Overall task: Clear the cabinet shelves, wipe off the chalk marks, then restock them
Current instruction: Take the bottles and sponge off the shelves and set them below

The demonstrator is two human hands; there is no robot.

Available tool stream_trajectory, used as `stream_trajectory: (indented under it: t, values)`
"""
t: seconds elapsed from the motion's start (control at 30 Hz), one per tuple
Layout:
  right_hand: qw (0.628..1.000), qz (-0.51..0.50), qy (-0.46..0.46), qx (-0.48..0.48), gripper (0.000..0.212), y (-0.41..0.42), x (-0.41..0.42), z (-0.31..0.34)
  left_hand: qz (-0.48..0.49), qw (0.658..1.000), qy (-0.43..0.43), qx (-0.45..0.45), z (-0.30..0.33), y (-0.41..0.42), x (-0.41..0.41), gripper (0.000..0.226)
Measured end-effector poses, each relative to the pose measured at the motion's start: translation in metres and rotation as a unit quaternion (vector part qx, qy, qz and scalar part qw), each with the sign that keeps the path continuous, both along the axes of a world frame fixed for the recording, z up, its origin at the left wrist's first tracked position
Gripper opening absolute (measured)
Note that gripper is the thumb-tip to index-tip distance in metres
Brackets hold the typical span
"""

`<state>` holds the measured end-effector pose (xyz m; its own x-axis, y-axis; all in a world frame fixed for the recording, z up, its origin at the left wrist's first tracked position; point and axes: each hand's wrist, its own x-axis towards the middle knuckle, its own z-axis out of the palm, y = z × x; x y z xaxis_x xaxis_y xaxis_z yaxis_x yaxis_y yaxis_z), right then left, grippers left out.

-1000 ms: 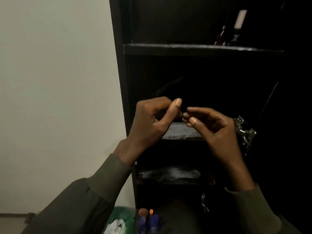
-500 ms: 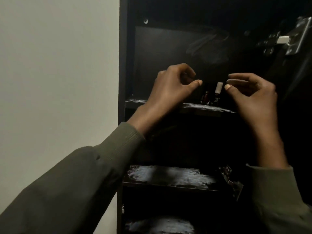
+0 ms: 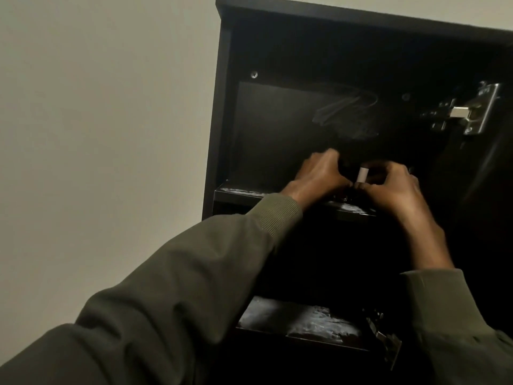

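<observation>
Dark cabinet (image 3: 291, 37), chalk-smeared shelves (image 3: 302, 319), small white-capped bottle (image 3: 445, 175) on top shelf

pale wall (image 3: 105, 134), olive sleeves (image 3: 194, 273)

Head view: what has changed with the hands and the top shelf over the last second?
Both hands rose from the middle shelf to the top shelf; the left hand and right hand now close around the small white-capped bottle. Chalk smears remain on the lower shelf.

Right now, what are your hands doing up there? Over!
Both hands on the top shelf: left hand and right hand closing around the small white-capped bottle. Grip unclear. Chalk smears on lower shelf. Nothing blocking.
</observation>
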<state>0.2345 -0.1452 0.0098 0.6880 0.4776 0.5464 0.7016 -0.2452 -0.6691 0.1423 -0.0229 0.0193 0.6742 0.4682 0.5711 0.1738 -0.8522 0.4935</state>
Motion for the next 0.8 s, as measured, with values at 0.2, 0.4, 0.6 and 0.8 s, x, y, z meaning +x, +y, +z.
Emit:
stream_trajectory:
  t: [0.2, 0.4, 0.6, 0.8]
  values:
    - [0.998, 0.02, -0.043, 0.035, 0.04, 0.004, -0.003, -0.008, -0.001, 0.999, -0.042, -0.004, -0.004, 0.002, 0.0, 0.039]
    - [0.995, 0.043, -0.056, 0.068, 0.033, 0.003, -0.009, -0.011, -0.007, 0.995, -0.103, 0.0, -0.007, 0.003, -0.009, 0.032]
    - [0.984, 0.099, -0.074, 0.129, 0.031, -0.016, -0.04, -0.013, -0.051, 0.981, -0.189, 0.016, -0.008, -0.012, -0.047, 0.027]
    - [0.967, 0.188, -0.085, 0.148, 0.034, -0.042, -0.085, -0.041, -0.138, 0.971, -0.196, 0.004, -0.038, -0.038, -0.117, 0.029]
